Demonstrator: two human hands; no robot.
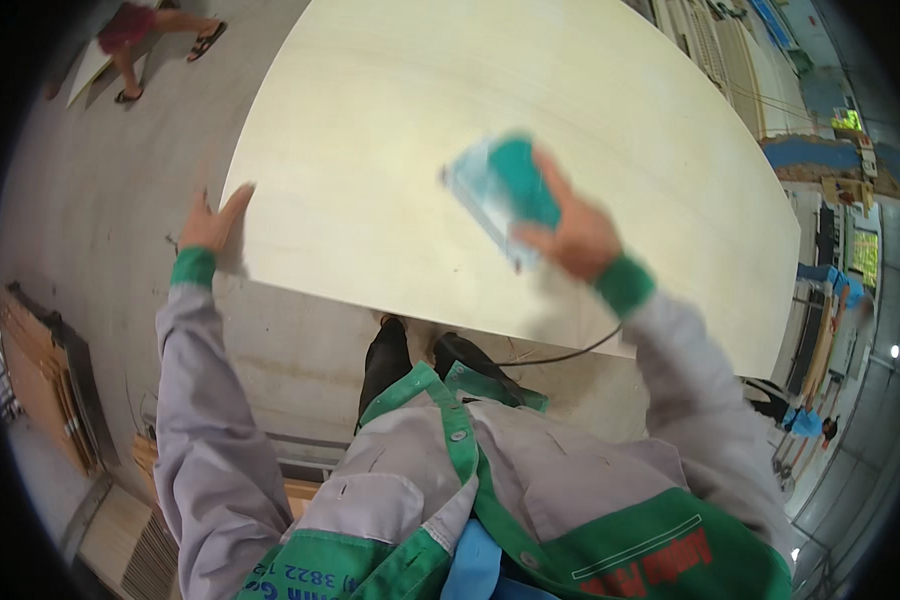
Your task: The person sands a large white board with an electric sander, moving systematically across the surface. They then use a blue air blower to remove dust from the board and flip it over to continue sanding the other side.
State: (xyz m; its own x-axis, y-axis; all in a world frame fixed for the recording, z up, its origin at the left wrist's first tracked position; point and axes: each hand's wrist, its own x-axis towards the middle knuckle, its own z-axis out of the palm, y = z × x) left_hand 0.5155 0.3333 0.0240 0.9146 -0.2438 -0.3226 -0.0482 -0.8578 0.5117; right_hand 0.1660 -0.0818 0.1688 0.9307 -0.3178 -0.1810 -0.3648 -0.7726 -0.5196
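Head view: a big pale board (590, 90) spreads out in front of my legs (385, 355), and its near edge runs across just past my feet. Flat wood lies on every side of the green sander (525, 180), which is near the middle of the board, so it has room to slide each way. Left of the board is gray floor (100, 210).

A black cord (570, 355) hangs at the near edge, close to my right sleeve. Another person (130, 25) is at the top left, well apart from me. Brown boards (35, 370) lean at the lower left.

My right hand (575, 235) curls around the sander, both blurry. My left hand (215, 220) is spread wide and holds nothing, its thumb at the left edge; I cannot tell if it presses there.
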